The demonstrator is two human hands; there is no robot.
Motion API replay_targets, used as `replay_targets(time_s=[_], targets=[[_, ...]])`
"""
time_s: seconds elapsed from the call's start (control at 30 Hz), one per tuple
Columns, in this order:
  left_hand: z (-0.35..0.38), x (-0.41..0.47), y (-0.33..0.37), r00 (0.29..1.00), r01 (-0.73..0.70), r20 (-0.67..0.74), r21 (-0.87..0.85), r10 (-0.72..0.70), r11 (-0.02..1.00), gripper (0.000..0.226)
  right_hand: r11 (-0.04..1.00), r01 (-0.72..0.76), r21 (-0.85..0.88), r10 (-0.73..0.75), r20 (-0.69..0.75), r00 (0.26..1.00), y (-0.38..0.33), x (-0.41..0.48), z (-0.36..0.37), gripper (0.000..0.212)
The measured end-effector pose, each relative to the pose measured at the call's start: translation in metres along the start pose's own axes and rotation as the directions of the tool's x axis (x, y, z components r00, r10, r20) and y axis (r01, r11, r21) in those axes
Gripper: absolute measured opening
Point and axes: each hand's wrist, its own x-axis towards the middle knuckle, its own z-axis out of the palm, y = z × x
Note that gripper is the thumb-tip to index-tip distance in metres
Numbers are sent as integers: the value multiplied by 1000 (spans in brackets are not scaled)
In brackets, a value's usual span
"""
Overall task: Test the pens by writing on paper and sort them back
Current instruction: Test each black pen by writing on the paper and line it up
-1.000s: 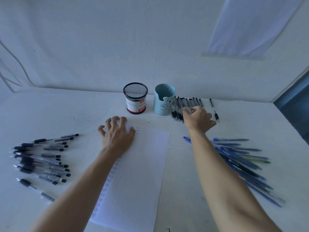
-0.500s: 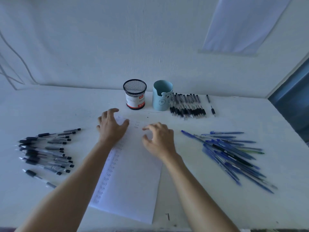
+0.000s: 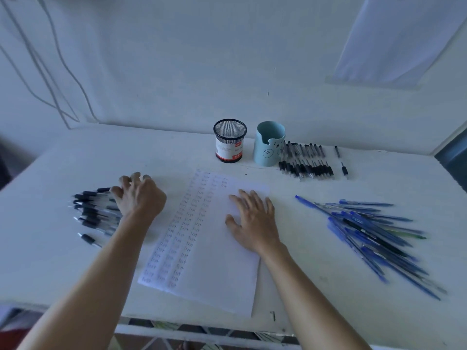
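The left hand (image 3: 141,200) is now reaching over the near-left pile of black pens (image 3: 93,210), having left the top of the paper sheet (image 3: 214,261). Its fingers (image 3: 124,180) are curling claw-like over the pens; whether they are already pinching one I cannot tell. The right hand (image 3: 255,221), back from the far row of black pens (image 3: 305,162), is pressing flat on the sheet with straight fingers. Judging by this, another pen is being picked for testing. The mesh pen cup (image 3: 229,141) and the light blue pen holder (image 3: 267,145) are standing far on the tabletop (image 3: 63,261), with blue pens (image 3: 374,233) lying scattered to the right. Nothing is blocking the reach.
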Motion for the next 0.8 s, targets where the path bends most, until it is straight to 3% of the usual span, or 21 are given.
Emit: replay_targets(time_s=[0.17,0.3,0.4,0.47,0.6,0.7,0.8], targets=[[3,-1,-7,996,-35,-85,45,39,998,26,1000,-5,8,5,-19,1000,-1,-1,1,70],[5,-2,-6,952,-213,-257,-158,168,964,18,1000,-9,-17,8,-47,999,-3,-4,1,86],[-1,-10,5,846,-459,-443,-324,296,827,16,999,-17,-48,14,-67,998,-3,-5,0,87],[-10,-14,15,805,-557,-495,-443,327,702,15,998,-20,-58,15,-78,997,-2,-6,0,85],[-27,-26,36,801,-599,-459,-593,384,538,10,998,-15,-57,5,-168,986,-1,-7,4,74],[-41,-34,48,860,-505,-335,-664,384,551,12,999,-5,-53,-6,-194,981,1,-8,6,72],[-50,-38,57,886,-393,-137,-729,444,560,39,999,12,-53,-21,-178,984,2,-9,6,75]])
